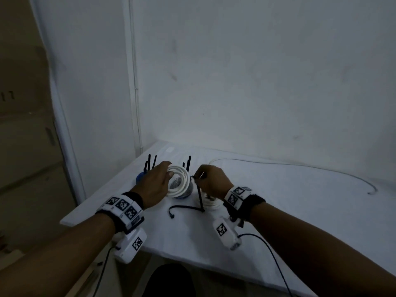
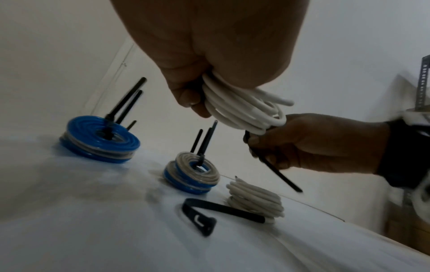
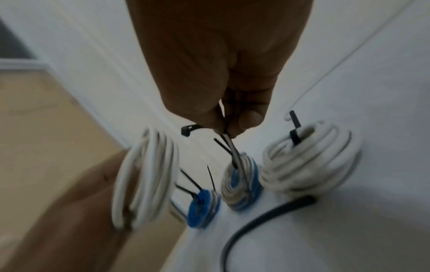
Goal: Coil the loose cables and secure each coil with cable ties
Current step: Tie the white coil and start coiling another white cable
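Observation:
My left hand (image 1: 167, 174) grips a white cable coil (image 1: 179, 181) and holds it upright above the table. In the left wrist view the fingers (image 2: 186, 99) curl round the coil's (image 2: 242, 110) top. My right hand (image 1: 200, 175) pinches a black cable tie (image 1: 199, 194) right beside the coil's right edge; its strap (image 2: 274, 169) hangs down. Through the right wrist camera, the tie's head (image 3: 188, 130) sticks out left of my fingertips (image 3: 249, 119). Whether the tie passes round the coil is unclear.
Tied coils stand on the white table (image 1: 278, 211): a blue one (image 2: 100, 139), a blue-and-clear one (image 2: 193, 174) and a white one (image 2: 256, 200). A spare black tie (image 2: 221, 208) lies in front of them. A thin loose cable (image 1: 300, 166) runs along the far right.

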